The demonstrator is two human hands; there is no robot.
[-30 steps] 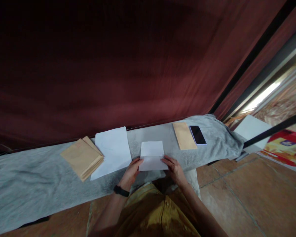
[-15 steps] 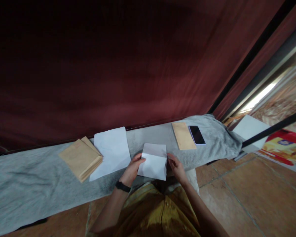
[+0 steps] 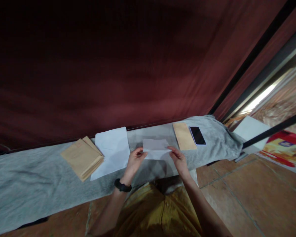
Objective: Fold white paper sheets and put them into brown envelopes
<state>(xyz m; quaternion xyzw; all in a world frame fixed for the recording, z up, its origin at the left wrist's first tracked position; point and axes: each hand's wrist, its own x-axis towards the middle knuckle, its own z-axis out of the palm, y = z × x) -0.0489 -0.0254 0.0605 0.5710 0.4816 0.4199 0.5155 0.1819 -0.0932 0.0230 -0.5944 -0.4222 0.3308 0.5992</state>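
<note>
A creased sheet of white paper [image 3: 156,145] is held up between my two hands over the grey cloth. My left hand [image 3: 135,161], with a black band on its wrist, pinches the paper's left edge between thumb and fingers. At the opposite edge my right hand [image 3: 178,159] grips the paper the same way. A crease runs across the sheet, level with my fingertips. Left of my left hand lies a stack of larger white paper [image 3: 113,148]. Beyond my right hand is a single brown envelope [image 3: 185,136].
Several brown envelopes [image 3: 82,156] overlap the white stack's left side. A phone [image 3: 197,135] lies right of the single envelope. The narrow surface is covered with grey cloth [image 3: 34,184]. A dark red curtain [image 3: 138,82] hangs behind it, and a black bar [image 3: 276,130] slants at the right.
The paper has moved up and away from my body, and it now looks shorter from front to back. Both hands moved up with it; my right fingers now grip its edge.
</note>
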